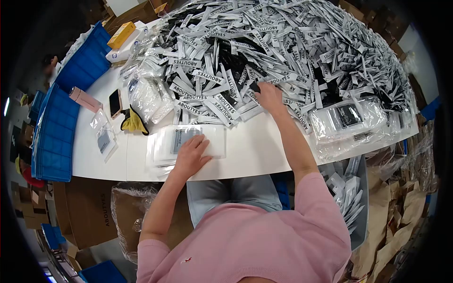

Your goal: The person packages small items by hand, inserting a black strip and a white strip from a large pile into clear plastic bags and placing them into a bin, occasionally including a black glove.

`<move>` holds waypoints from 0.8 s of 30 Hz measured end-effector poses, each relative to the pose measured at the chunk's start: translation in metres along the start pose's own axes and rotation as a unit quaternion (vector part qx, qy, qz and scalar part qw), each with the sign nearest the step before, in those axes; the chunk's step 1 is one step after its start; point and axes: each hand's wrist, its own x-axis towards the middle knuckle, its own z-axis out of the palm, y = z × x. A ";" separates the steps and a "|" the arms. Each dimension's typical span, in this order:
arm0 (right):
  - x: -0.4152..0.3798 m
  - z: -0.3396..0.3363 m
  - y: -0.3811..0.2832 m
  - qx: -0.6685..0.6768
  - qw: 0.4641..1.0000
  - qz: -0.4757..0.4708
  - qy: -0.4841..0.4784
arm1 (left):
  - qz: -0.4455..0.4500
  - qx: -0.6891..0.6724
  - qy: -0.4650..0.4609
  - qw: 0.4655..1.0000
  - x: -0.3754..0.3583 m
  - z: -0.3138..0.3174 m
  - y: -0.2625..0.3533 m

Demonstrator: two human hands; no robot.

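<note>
My left hand (191, 156) lies on a stack of clear plastic bags (214, 141) at the table's front edge, thumb apart from the fingers. A grey printed label (183, 139) shows through the top bag, beside my fingertips. Further forward, my right hand (271, 98) reaches into the near edge of a big heap of slim white packets (226, 109) printed ABOUTYES, with black ones mixed in. Its fingers close on the end of a small black packet (255, 87), whose far part blends into the heap.
Left on the white table (137, 160) are a yellow-and-black glove (134, 123), a phone (115, 103), a pink bottle (85, 99) and a loose clear bag (104, 141). Blue bins (54, 137) line that side. Bagged packets (347, 120) sit right, above a grey tub (361, 207).
</note>
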 end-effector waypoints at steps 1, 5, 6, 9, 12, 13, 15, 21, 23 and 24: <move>0.000 -0.008 -0.001 0.045 0.998 0.019 -0.049 | 0.012 -0.013 0.032 0.999 -0.005 0.000 -0.005; -0.008 -0.014 0.025 0.213 0.973 0.072 -0.050 | 0.013 -0.034 0.081 0.996 -0.019 0.008 -0.019; -0.013 -0.017 0.031 0.286 0.954 0.090 -0.021 | 0.016 -0.018 0.093 0.995 -0.021 0.010 -0.019; -0.021 -0.024 0.038 0.606 0.766 0.210 -0.054 | 0.017 0.001 0.102 0.995 -0.021 0.013 -0.019; -0.018 -0.016 0.009 0.531 0.817 0.223 -0.035 | 0.012 0.005 0.101 0.995 -0.021 0.014 -0.019; -0.018 -0.012 -0.002 0.396 0.908 0.136 -0.019 | 0.013 0.003 0.101 0.995 -0.021 0.013 -0.019; -0.015 -0.010 -0.017 0.298 0.945 0.116 -0.063 | 0.013 0.007 0.103 0.995 -0.021 0.013 -0.020; -0.012 -0.010 -0.044 0.128 0.972 0.096 -0.172 | 0.019 0.013 0.108 0.994 -0.025 0.014 -0.020; -0.013 -0.021 -0.043 0.096 0.971 0.081 -0.204 | 0.021 0.012 0.111 0.993 -0.022 0.015 -0.020; -0.015 -0.028 -0.042 0.066 0.967 0.066 -0.239 | 0.024 0.015 0.111 0.993 -0.023 0.015 -0.021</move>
